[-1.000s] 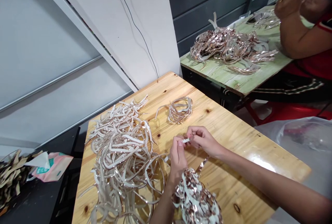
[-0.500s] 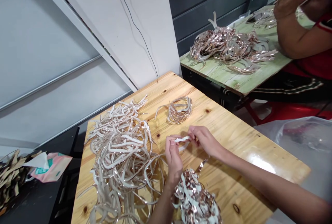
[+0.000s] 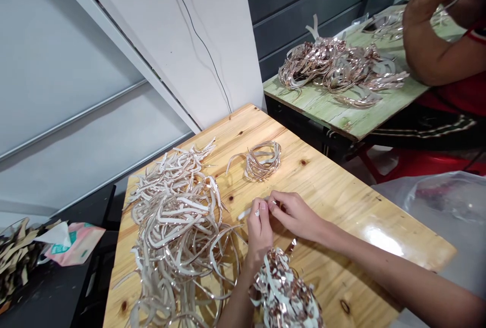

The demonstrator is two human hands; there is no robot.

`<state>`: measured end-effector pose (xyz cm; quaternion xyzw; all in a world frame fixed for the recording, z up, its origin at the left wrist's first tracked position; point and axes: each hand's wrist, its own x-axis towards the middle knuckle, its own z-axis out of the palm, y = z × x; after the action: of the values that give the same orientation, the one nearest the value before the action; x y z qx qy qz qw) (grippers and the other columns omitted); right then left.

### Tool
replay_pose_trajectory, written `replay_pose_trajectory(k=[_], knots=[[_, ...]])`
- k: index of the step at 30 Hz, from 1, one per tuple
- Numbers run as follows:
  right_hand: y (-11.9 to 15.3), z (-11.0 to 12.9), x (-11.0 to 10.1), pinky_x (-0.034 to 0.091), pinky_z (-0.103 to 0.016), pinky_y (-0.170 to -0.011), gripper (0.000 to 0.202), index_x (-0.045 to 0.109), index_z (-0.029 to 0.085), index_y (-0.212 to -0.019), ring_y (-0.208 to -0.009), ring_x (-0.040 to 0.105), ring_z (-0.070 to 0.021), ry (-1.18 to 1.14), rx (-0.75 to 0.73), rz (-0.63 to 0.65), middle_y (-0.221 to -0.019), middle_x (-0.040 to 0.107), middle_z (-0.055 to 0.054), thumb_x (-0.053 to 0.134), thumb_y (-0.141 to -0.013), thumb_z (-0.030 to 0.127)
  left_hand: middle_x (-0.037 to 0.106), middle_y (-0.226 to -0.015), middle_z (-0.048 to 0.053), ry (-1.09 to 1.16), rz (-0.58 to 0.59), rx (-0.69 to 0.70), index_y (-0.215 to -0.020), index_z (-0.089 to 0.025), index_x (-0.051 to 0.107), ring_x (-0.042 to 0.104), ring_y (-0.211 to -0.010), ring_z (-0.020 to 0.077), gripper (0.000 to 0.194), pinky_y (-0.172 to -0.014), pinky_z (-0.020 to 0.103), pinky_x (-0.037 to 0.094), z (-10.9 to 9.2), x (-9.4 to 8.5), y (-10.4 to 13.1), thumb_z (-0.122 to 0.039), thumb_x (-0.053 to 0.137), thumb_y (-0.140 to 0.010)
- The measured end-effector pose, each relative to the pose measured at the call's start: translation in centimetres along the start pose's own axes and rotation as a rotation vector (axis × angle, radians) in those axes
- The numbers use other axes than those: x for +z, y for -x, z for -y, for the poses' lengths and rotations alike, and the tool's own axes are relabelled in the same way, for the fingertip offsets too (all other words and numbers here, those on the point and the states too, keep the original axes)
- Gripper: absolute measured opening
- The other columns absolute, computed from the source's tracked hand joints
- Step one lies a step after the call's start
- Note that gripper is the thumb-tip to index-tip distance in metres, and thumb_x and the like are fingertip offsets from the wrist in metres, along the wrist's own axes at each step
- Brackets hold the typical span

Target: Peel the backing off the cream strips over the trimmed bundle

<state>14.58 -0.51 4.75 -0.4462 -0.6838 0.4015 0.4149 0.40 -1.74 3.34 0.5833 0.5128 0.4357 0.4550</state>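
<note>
My left hand (image 3: 259, 227) and my right hand (image 3: 294, 214) meet over the wooden table, fingertips pressed together on a thin white strip (image 3: 245, 213). One end of the strip sticks out left of my left fingers. A large tangle of white and rose-gold strips (image 3: 182, 216) lies to the left. Beyond my hands rests a small coiled bundle (image 3: 262, 161) of the same strips. Short, shiny curled pieces (image 3: 286, 292) are heaped below my hands, beside my left forearm.
A person's arm (image 3: 440, 54) is at a green table (image 3: 357, 120) at the upper right, near another shiny strip pile (image 3: 334, 65). A tissue pack (image 3: 78, 244) lies on a dark surface at the left. A plastic bag (image 3: 448, 211) is at the right.
My hands have come together, with the fingertips now touching. The strip that stretched between them is mostly covered, and its end now shows on the left.
</note>
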Motion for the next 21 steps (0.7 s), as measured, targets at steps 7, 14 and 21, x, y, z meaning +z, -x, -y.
replay_pose_trajectory(k=[7, 14, 21], knots=[[-0.3, 0.5, -0.1, 0.041, -0.026, -0.061, 0.028, 0.052, 0.02, -0.066, -0.062, 0.054, -0.0144, -0.463, 0.171, -0.034, -0.063, 0.06, 0.001, 0.05, -0.093, 0.025, 0.049, -0.071, 0.003, 0.218, -0.068, -0.118, -0.071, -0.027, 0.048, 0.047, -0.068, 0.0214, 0.04, -0.067, 0.037, 0.044, 1.4, 0.2, 0.0, -0.056, 0.043, -0.098], [-0.8, 0.7, -0.2, 0.018, -0.022, -0.043, 0.028, 0.044, 0.021, -0.061, -0.042, 0.028, -0.0081, -0.948, 0.434, -0.167, -0.047, 0.035, 0.008, 0.057, -0.084, 0.028, 0.054, -0.072, 0.006, 0.55, -0.069, -0.155, -0.064, -0.027, 0.047, 0.054, -0.072, 0.0221, 0.043, -0.074, 0.04, 0.052, 0.3, 1.6, -0.7, -0.059, 0.054, -0.092], [-0.7, 0.5, 0.0, 0.015, -0.02, -0.04, 0.027, 0.041, 0.021, -0.063, -0.04, 0.018, -0.0059, -1.149, 0.438, -0.242, -0.047, 0.028, 0.011, 0.059, -0.082, 0.028, 0.055, -0.063, 0.003, 0.708, -0.036, -0.183, -0.062, -0.026, 0.054, 0.054, -0.063, 0.0206, 0.046, -0.068, 0.037, 0.05, 0.0, 1.6, -0.5, -0.063, 0.062, -0.087]])
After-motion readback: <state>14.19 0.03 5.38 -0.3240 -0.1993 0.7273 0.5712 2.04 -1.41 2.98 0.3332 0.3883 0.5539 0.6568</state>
